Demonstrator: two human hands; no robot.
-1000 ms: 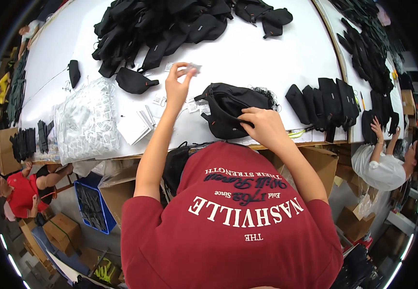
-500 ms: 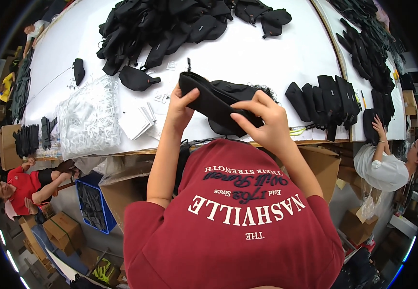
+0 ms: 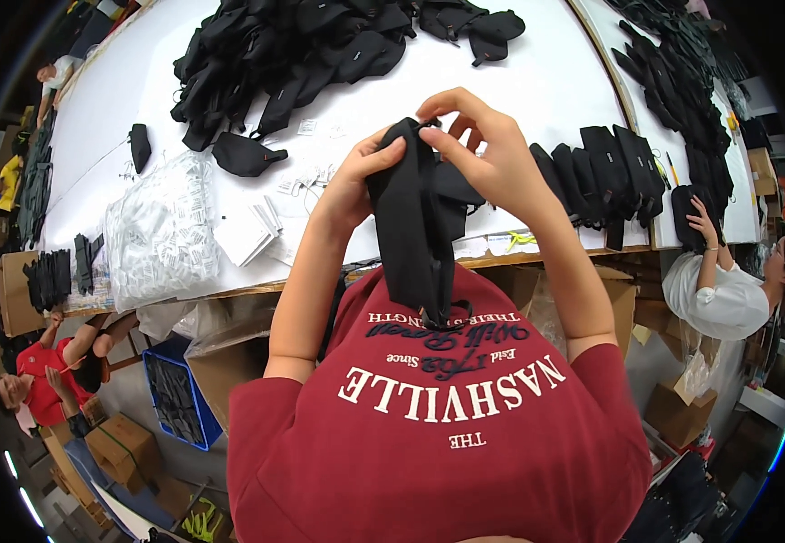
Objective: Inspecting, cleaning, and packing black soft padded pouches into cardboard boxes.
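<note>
A long black zippered pouch (image 3: 402,231) hangs upright in front of my shirt, over the table's near edge. My left hand (image 3: 354,185) is closed round its upper left side, with the thumb across the front. At its top end, the thumb and forefinger of my right hand (image 3: 490,149) pinch a small dark part by the zipper, too small to make out. Partly hidden behind the held pouch, more black fabric (image 3: 458,192) lies on the table.
A heap of black pouches (image 3: 293,63) covers the far side of the white table (image 3: 537,90). Left are a clear plastic bag of white tags (image 3: 162,235) and white cards (image 3: 246,237). A row of pouches (image 3: 605,172) lies right, near a co-worker in white (image 3: 718,294).
The pouch has swung from slanting across the table to hanging upright, nearer my body. My right hand has moved from its side up to its top end.
</note>
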